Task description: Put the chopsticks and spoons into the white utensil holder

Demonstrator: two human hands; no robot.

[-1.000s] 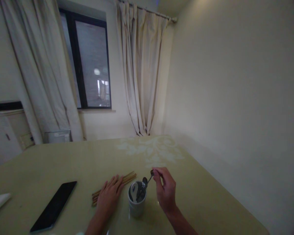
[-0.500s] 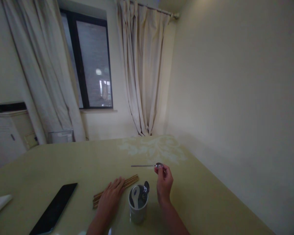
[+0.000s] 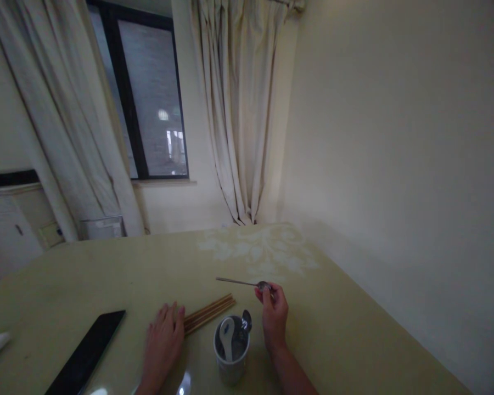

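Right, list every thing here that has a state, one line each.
metal spoon: lifted, level, pinched by its bowl end
right hand: shut grip on the spoon
left hand: open, flat on the chopsticks
chopsticks: lying bundled on the table
cup: upright, holding two spoons
phone: screen dark, lying flat

The room is dimly lit from overhead and rendered soft and grainy. A glare spot is seen on the glossy yellow-green surface (image 3: 107,274). Straight lines are bowed at the edges and the corners are darkened.
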